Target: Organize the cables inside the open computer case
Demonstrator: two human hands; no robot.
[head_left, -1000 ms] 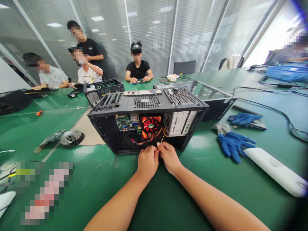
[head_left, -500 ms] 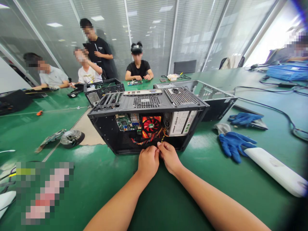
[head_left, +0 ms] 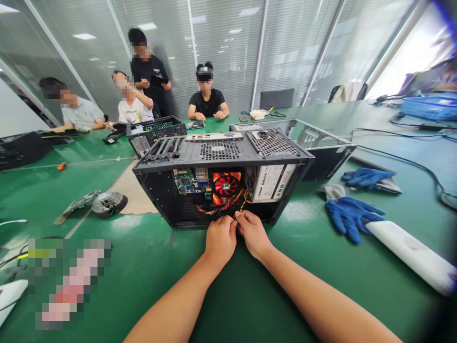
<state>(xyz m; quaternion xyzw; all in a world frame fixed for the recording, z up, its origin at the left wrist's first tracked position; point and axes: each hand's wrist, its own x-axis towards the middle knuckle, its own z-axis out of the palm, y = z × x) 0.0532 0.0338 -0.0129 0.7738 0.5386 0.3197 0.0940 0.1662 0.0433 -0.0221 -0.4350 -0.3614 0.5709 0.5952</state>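
A black computer case [head_left: 193,151] lies on the green table with its open side facing me. Inside it are a motherboard [head_left: 185,183], a red cooling fan [head_left: 226,186], a white-labelled power supply [head_left: 274,182] and a bundle of coloured wires [head_left: 216,208]. At the lower edge of the opening, my right hand [head_left: 254,234] pinches a yellow-and-black cable [head_left: 243,205]. My left hand [head_left: 221,239] is closed right against it, fingertips meeting the right hand's. Whatever lies between the left fingers is hidden.
Behind stands another open case [head_left: 326,159]. Blue-and-grey gloves [head_left: 352,214] and a white power strip [head_left: 410,252] lie right. To the left are a round metal part [head_left: 109,204] and a cardboard sheet [head_left: 137,190]. Several people [head_left: 207,102] are across the table.
My hands keep nearly the same pose at the case's edge. The view has shifted slightly. A standing person in the background has lowered a dark tablet-like object.
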